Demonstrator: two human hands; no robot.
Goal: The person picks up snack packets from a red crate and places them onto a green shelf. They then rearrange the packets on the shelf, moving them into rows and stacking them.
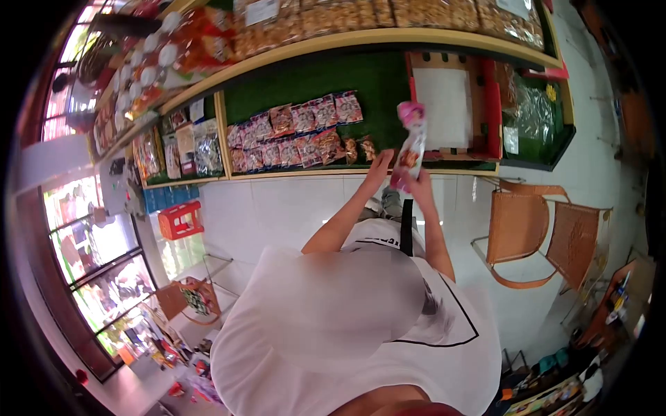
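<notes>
My right hand (pixel 417 186) grips the lower end of a long pink-and-white snack packet (pixel 413 142), which points away from me over the shelf edge. Beside it, my left hand (pixel 381 165) has its fingers stretched out at the front rim of the green-lined shelf (pixel 383 83) and holds nothing visible. Left of that hand, two rows of small snack packets (pixel 298 150) lie on the green lining. The closest of them is a small brown packet (pixel 367 148). An open red cardboard box (pixel 493 104) with a white panel inside stands just right of the long packet.
An upper shelf (pixel 333 43) with bagged snacks runs above. Clear plastic bags (pixel 541 107) lie right of the box. A woven chair (pixel 520 225) stands at the right. On the left floor are a red plastic stool (pixel 182 220) and another chair (pixel 187 299).
</notes>
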